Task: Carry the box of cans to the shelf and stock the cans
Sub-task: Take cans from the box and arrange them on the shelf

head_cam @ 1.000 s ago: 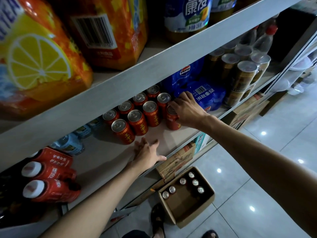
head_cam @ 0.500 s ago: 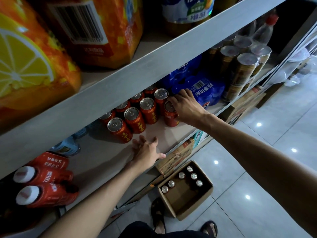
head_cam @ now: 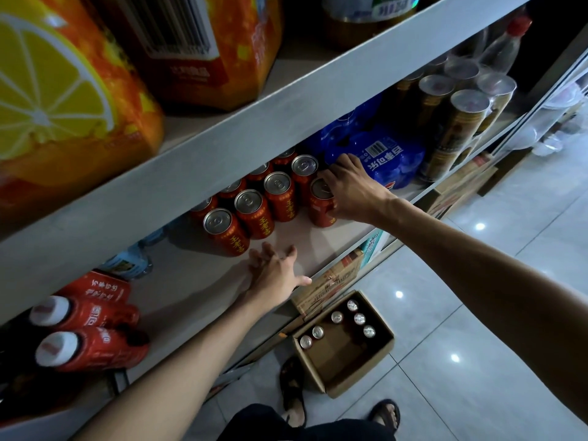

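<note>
Several red cans (head_cam: 254,214) with silver tops stand in rows on the pale middle shelf (head_cam: 197,281). My right hand (head_cam: 353,189) is closed around the rightmost red can (head_cam: 321,208), fingers over its top, next to a blue shrink-wrapped pack. My left hand (head_cam: 276,272) lies flat and spread on the bare shelf board just in front of the cans, holding nothing. On the floor below stands the open cardboard box (head_cam: 356,374) with several cans (head_cam: 359,319) left along its far side.
Orange drink packs (head_cam: 73,100) fill the upper shelf. A blue pack (head_cam: 381,151) and tall dark cans (head_cam: 458,128) sit right of the red cans; red bottles (head_cam: 86,332) lie at the left. Cardboard cartons (head_cam: 331,281) sit under the shelf. My sandalled feet (head_cam: 292,386) stand on the tiled floor.
The view has dipped and shifted slightly. My right hand has stayed on the rightmost can, nudging it toward the rows. My left hand rests in the same place on the shelf.
</note>
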The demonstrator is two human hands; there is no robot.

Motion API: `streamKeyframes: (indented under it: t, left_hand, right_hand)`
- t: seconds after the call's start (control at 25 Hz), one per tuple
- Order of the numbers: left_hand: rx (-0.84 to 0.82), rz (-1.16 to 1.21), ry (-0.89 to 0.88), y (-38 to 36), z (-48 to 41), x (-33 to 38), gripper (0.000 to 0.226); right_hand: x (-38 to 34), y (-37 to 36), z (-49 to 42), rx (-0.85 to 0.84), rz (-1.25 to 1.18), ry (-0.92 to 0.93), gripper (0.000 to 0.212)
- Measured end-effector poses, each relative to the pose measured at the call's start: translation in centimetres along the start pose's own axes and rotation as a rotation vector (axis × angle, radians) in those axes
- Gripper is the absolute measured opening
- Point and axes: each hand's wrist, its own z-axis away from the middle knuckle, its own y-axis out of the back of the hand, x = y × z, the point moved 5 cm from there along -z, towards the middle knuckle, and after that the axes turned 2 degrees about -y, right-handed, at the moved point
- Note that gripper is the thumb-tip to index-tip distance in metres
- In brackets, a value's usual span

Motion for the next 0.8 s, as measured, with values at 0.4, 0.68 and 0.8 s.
streamKeyframes:
  t: [0.4,0.68,0.8]
  left_hand:
    - [-0.017,0.032,-0.015,0.3,0.5,-0.1,0.085]
    - [0.363,0.226,-0.232,1.6,3.0,3.3,0.041]
    - [0.41,0.274,-0.455,0.0,4.1,8.4,0.018]
  right_hand:
    - [-0.4,0.5,2.7,0.046,-0.112,-0.095,0.089]
    - [3.3,-2.2,15.6,0.193,-0.505,-0.402,0.041]
    - [3.1,-7.9,21.9,0.058,-0.706,-0.565,0.027]
